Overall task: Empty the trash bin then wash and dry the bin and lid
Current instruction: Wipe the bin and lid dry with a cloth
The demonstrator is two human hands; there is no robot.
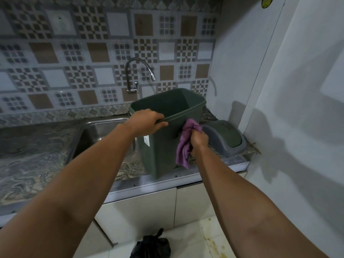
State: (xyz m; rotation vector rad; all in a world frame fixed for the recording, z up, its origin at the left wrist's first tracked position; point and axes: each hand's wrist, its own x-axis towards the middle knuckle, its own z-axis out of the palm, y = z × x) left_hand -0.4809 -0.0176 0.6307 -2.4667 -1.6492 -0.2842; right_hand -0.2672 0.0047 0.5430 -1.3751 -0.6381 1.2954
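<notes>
A dark green trash bin [162,146] stands upright on the countertop, just right of the sink, its open mouth tilted a little toward me. My left hand [149,121] grips the near rim of the bin. My right hand [199,142] holds a bunched purple cloth [186,144] against the bin's right outer wall. The bin's lid [223,138], grey with a green swing flap, lies on the counter to the right of the bin, by the wall.
A steel sink [104,135] sits left of the bin, with a curved faucet [138,71] on the tiled wall above. The marbled countertop [37,161] stretches left. A tied black trash bag [150,246] lies on the floor below. A white wall closes the right side.
</notes>
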